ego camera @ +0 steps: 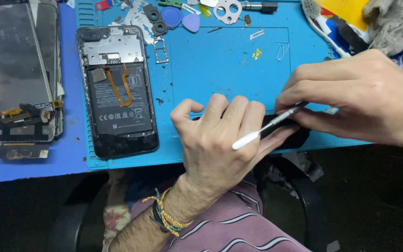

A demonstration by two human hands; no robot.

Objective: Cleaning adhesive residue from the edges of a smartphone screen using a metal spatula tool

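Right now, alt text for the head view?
The left hand presses a dark part onto a blue work mat while the right hand holds a thin white-tipped pry tool against it. To the left lies an opened phone with its battery exposed.
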